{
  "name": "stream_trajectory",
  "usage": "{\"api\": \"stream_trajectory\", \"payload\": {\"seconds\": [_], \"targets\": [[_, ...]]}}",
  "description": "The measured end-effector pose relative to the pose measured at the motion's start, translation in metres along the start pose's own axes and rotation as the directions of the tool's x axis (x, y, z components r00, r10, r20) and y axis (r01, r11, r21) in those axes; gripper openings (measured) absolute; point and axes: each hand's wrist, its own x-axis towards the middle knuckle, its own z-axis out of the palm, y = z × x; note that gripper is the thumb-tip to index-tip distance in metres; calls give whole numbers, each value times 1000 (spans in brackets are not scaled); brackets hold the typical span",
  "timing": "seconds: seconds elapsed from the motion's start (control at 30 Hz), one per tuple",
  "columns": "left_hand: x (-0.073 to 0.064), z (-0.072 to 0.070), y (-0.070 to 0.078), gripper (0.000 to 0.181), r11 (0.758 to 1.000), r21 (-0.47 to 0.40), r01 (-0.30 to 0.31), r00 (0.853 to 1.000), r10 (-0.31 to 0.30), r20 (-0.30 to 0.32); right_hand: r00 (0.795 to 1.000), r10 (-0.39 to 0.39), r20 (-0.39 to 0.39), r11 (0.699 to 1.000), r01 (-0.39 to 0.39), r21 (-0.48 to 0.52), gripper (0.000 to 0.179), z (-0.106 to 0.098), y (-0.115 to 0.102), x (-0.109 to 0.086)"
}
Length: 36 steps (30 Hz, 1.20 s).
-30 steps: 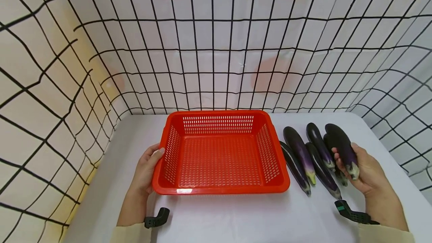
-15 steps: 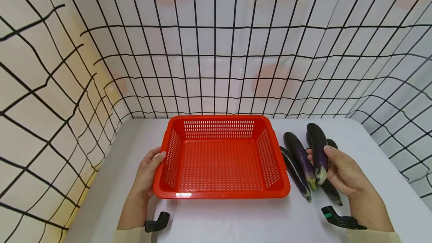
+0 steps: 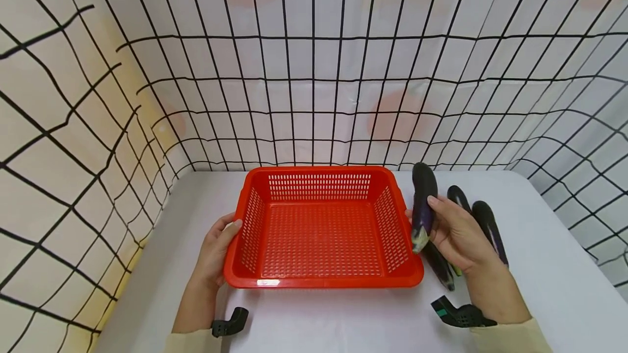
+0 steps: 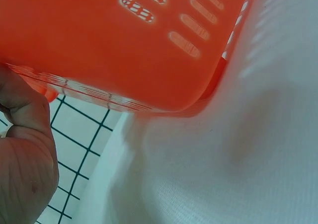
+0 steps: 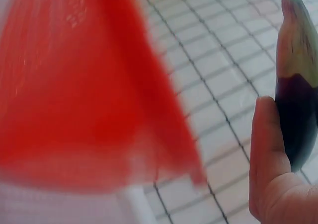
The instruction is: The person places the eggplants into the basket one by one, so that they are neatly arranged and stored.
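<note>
In the head view a red plastic basket point(image 3: 324, 281) with slotted walls stands in the middle, with nothing inside. My left hand point(image 3: 213, 249) grips its left side, thumb over the rim; the left wrist view shows part of that hand point(image 4: 25, 159) beside the basket wall point(image 4: 99, 50). My right hand point(image 3: 461, 236) holds a dark purple eggplant point(image 3: 424, 192) above the basket's right rim, stem end toward me. In the right wrist view the thumb lies along the eggplant point(image 5: 298, 110), and the basket point(image 5: 84, 110) is blurred.
On the white table point(image 3: 324, 320), right of the basket, lie more eggplants: one point(image 3: 438, 266) partly under my right hand, one point(image 3: 459, 197) behind it, and another point(image 3: 490, 229) further right. A black wire grid point(image 3: 314, 80) borders the back and sides.
My right hand has carried the eggplant leftward from the group on the right to the basket's right rim. The left hand keeps its grip on the basket.
</note>
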Motion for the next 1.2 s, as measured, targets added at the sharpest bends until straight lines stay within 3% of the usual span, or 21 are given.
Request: {"api": "stream_trajectory", "payload": {"seconds": [0.17, 0.3, 0.53, 0.67, 0.8, 1.03, 1.2], "targets": [[-1, -1, -1, 48, 1000, -3, -2, 1000, 2, -7, 999, 30, 28, 991, -26, -130, 29, 26, 2, 9], [-1, 0, -2, 47, 1000, -10, -1, 1000, 0, -11, 998, 55, 20, 964, -48, -261, 31, 44, 2, 14], [-2, 1, -1, 49, 1000, 3, 6, 1000, -6, -17, 995, 55, -81, 941, -79, -328, 41, 77, 1, 32], [-2, 0, -1, 49, 1000, 2, 1, 1000, -1, -15, 994, 58, -95, 908, -92, -409, 51, 91, 1, 48], [-1, -1, -1, 49, 1000, -2, -5, 1000, 5, -3, 991, 93, -95, 881, -126, -456, 58, 99, 4, 64], [0, 0, 1, 47, 1000, -16, -5, 1000, 5, 17, 976, 182, -122, 860, -218, -461, 59, 113, 16, 99], [-1, -1, 0, 46, 1000, -12, 3, 1000, -3, 6, 966, 214, -149, 816, -260, -517, 59, 125, 31, 126]]}}
